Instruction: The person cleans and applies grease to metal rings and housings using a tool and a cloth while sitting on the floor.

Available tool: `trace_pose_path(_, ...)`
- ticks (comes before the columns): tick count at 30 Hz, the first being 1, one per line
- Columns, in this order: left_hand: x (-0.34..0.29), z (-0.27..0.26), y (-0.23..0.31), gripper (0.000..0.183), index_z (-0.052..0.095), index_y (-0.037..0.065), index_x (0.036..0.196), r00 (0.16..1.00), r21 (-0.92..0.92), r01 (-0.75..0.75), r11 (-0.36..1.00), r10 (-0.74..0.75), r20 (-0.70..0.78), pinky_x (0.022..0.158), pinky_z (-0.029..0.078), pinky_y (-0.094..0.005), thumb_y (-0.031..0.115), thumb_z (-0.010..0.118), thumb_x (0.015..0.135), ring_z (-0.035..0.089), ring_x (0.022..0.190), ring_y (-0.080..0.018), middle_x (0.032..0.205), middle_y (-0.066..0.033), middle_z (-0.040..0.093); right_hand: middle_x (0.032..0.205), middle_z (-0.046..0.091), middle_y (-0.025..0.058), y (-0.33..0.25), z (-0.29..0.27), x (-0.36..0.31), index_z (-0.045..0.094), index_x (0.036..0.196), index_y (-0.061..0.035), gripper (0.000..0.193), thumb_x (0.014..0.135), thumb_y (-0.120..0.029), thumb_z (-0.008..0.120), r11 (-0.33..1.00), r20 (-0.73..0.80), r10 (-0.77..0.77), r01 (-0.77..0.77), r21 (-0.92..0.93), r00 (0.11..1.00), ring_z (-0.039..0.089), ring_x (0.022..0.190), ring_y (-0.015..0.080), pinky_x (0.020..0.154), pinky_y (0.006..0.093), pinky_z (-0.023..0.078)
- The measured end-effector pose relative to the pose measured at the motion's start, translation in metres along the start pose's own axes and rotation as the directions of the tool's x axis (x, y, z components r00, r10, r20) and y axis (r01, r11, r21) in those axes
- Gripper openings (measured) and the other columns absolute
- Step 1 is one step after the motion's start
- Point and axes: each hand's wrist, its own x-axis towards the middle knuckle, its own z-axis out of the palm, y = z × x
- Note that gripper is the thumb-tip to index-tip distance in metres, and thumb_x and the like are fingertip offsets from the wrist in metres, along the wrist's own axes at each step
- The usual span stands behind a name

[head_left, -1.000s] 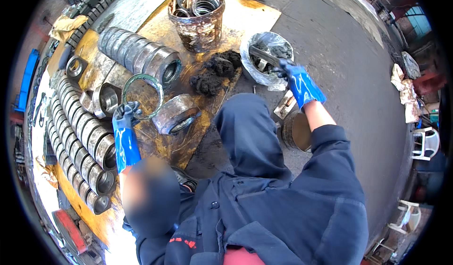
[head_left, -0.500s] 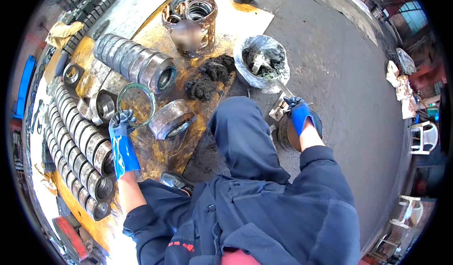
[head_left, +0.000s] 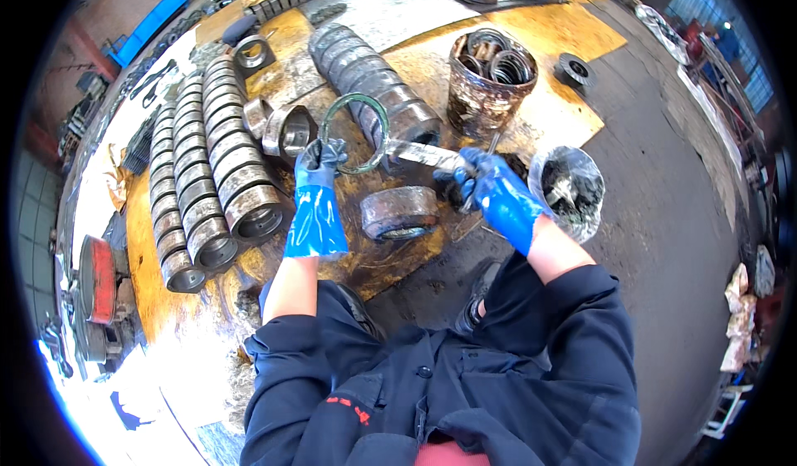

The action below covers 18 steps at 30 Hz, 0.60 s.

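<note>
My left hand [head_left: 317,188], in a blue glove, is closed on the near left edge of a thin, greenish metal ring [head_left: 384,129] held upright. My right hand [head_left: 501,190], gloved the same way, grips a flat metal scraper [head_left: 422,154] whose blade reaches left to the ring's right side; whether they touch I cannot tell. Below the ring, a thick, stained metal collar [head_left: 398,211] sits on the worn yellow board [head_left: 349,254]. Dark, clumpy paste partly shows behind my right hand.
Rows of metal collars [head_left: 241,179] lie to the left, another row [head_left: 374,84] farther back. A grimy bucket [head_left: 486,109] of rings stands beyond my right hand. Right of it are a plastic-lined container [head_left: 541,175] of dark paste and a spool [head_left: 574,71].
My right hand has come from the far right, near a round tin, up to the ring with the scraper. My left hand still holds the ring. The view has swung right-to-left.
</note>
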Motion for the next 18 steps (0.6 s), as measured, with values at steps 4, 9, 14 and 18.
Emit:
trace_pose_path(4,0.000,-0.001,-0.006,0.028,0.063,-0.003,0.110,0.996,-0.007,-0.081,0.997,0.081,-0.049,0.070,0.055,-0.0272,0.020,0.061,0.095,0.067,0.080,-0.0157,0.098,-0.0101,0.070,0.068,0.060,0.0054,0.015,0.012,0.037,0.057,0.096,-0.0139,0.017,0.096,-0.030,0.052,0.934,-0.016,0.291,-0.280,0.220,0.957,0.044,0.043,0.0138,0.036,0.0260,0.035)
trace_pose_path(9,-0.008,0.000,-0.009,0.021,0.064,-0.005,0.109,0.994,0.092,-0.110,0.990,0.111,-0.001,0.071,0.051,-0.0253,0.008,0.057,0.094,0.061,0.077,-0.0107,0.092,-0.0068,0.069,0.079,0.064,0.0071,0.019,0.020,0.048,0.056,0.104,-0.0077,0.022,0.096,-0.028,0.055,0.956,-0.052,0.114,-0.095,0.276,0.992,0.049,0.046,0.0115,0.036,0.0248,0.034)
trace_pose_path(14,-0.002,-0.006,-0.020,0.021,0.068,-0.001,0.105,0.991,0.173,-0.126,0.977,0.130,-0.013,0.068,0.049,-0.0257,0.014,0.060,0.093,0.060,0.073,-0.0093,0.087,-0.0041,0.069,0.079,0.063,0.0082,0.018,0.030,0.041,0.056,0.103,-0.0069,0.021,0.096,-0.027,0.056,0.952,-0.009,0.050,-0.045,0.304,0.999,0.047,0.046,0.0120,0.037,0.0253,0.033)
trace_pose_path(18,0.001,-0.012,-0.028,0.020,0.069,-0.001,0.102,0.989,0.263,-0.147,0.954,0.146,0.025,0.067,0.048,-0.0266,0.013,0.059,0.091,0.059,0.072,-0.0101,0.084,-0.0042,0.067,0.069,0.057,0.0066,0.015,0.040,0.035,0.057,0.098,-0.0074,0.023,0.093,-0.029,0.061,0.959,-0.093,0.058,-0.030,0.283,0.994,0.046,0.046,0.0125,0.038,0.0262,0.032)
